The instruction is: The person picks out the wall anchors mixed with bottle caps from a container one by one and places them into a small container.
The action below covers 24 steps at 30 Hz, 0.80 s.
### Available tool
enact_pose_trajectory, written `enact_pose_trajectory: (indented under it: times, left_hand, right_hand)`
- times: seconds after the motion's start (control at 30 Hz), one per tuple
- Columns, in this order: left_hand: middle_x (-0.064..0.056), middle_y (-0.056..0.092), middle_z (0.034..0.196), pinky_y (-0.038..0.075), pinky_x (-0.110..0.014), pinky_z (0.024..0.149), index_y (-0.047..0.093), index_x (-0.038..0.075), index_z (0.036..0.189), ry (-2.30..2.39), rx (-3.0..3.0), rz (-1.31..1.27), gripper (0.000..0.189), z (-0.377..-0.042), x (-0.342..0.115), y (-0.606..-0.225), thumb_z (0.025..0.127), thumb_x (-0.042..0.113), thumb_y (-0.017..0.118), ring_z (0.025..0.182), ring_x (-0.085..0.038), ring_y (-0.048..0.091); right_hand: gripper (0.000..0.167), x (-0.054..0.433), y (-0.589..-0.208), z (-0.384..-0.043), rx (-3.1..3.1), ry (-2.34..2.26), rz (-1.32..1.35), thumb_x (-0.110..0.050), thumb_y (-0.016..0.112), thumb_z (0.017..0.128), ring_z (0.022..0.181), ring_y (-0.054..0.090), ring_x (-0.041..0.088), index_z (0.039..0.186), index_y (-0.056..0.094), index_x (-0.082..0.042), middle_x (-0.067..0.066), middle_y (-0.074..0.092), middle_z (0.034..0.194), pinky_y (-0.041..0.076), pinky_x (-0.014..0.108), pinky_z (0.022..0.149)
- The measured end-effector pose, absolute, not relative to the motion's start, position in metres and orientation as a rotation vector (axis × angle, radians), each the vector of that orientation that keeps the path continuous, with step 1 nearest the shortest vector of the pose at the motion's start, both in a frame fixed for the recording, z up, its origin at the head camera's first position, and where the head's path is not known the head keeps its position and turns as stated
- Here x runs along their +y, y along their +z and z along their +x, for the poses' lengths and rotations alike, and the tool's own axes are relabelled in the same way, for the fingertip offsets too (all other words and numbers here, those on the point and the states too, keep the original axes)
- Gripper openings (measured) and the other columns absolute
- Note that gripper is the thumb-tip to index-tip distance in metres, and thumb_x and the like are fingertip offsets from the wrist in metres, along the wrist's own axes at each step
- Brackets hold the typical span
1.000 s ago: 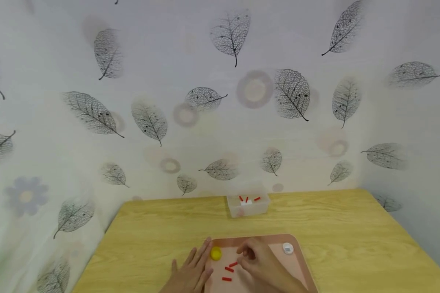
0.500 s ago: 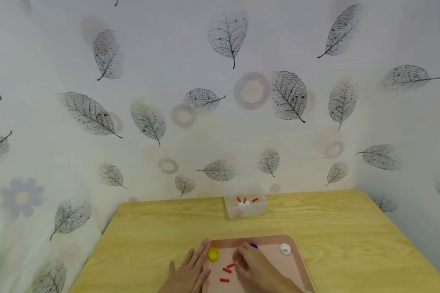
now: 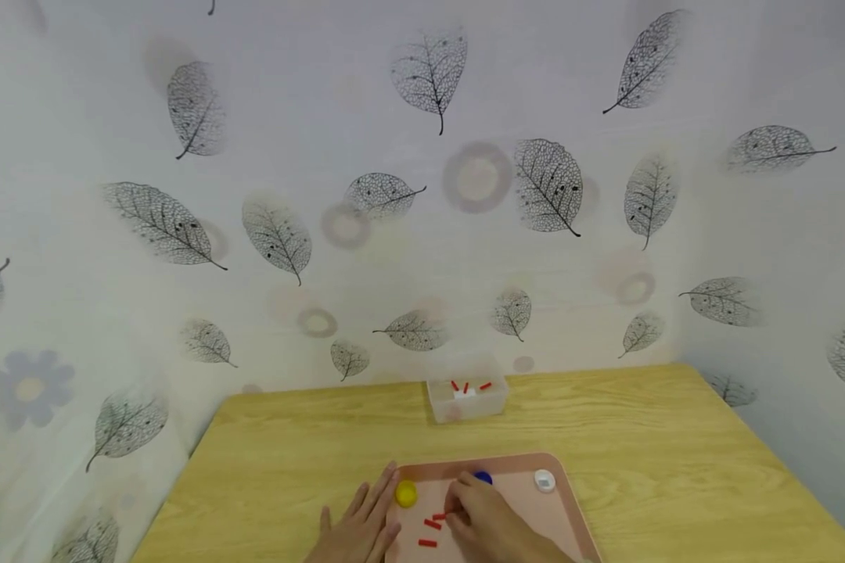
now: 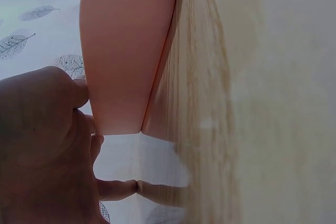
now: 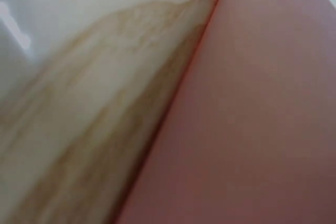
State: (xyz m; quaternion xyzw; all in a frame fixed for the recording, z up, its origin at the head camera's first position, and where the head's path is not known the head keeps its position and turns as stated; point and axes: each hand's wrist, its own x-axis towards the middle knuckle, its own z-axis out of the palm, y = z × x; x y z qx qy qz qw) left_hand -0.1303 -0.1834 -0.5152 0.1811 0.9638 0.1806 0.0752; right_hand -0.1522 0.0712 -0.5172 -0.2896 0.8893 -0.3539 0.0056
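A pink tray (image 3: 563, 500) lies on the table, with several short red sticks on its floor. My left hand (image 3: 359, 528) rests at the tray's left rim, fingers straight and spread; the left wrist view shows this hand (image 4: 47, 135) against the tray's outer wall (image 4: 126, 51). Over the tray, my right hand (image 3: 482, 516) has its thumb and fingers curled together at the end of one red stick (image 3: 440, 516), pinching it. Two other red sticks, one in the middle (image 3: 433, 524) and one nearer (image 3: 427, 543), lie to its left.
On the tray are a yellow round piece (image 3: 406, 493) at back left, a blue one (image 3: 483, 477) partly behind my right hand, and a white one (image 3: 544, 481) at back right. A clear box (image 3: 468, 408) holding red sticks stands by the wall.
My right hand has lowered its fingertips onto a red stick, which has turned slightly. The blue round piece has come into view behind the hand. My left hand stays at the rim.
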Motion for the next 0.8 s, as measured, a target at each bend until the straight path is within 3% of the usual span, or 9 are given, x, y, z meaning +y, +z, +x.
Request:
enact_pose_trajectory:
  times: [0.2, 0.43, 0.8]
  left_hand:
    - [0.016, 0.011, 0.171, 0.017, -0.092, 0.092, 0.015, 0.035, 0.166, 0.545, 2.902, 0.551, 0.066, -0.1301, -0.1835, -0.5147, 0.107, 0.063, 0.024, 0.145, -0.040, 0.040]
    - [0.014, 0.012, 0.171, 0.018, -0.092, 0.091, 0.016, 0.034, 0.166, 0.557, 2.889, 0.550, 0.066, -0.1289, -0.1842, -0.5144, 0.107, 0.062, 0.024, 0.144, -0.042, 0.040]
    - [0.014, 0.010, 0.171, 0.017, -0.093, 0.090, 0.014, 0.036, 0.166, 0.558, 2.875, 0.550, 0.066, -0.1308, -0.1849, -0.5165, 0.107, 0.064, 0.023, 0.145, -0.042, 0.039]
  right_hand:
    - [0.011, 0.0705, -0.5187, -0.1523, 2.822, -1.104, -0.985, -0.008, 0.072, 0.093, 0.080, 0.049, -0.003, 0.088, 0.065, -0.015, -0.012, 0.051, 0.090, 0.051, 0.020, 0.069]
    - [0.012, 0.0699, -0.5151, -0.1502, 2.770, -1.101, -0.891, -0.009, 0.070, 0.095, 0.079, 0.048, -0.004, 0.089, 0.063, -0.017, -0.015, 0.049, 0.089, 0.050, 0.020, 0.069]
    - [0.010, 0.0752, -0.5129, -0.1450, 2.878, -1.150, -1.005, -0.012, 0.067, 0.099, 0.084, 0.047, -0.001, 0.094, 0.060, -0.017, -0.008, 0.052, 0.093, 0.051, 0.021, 0.071]
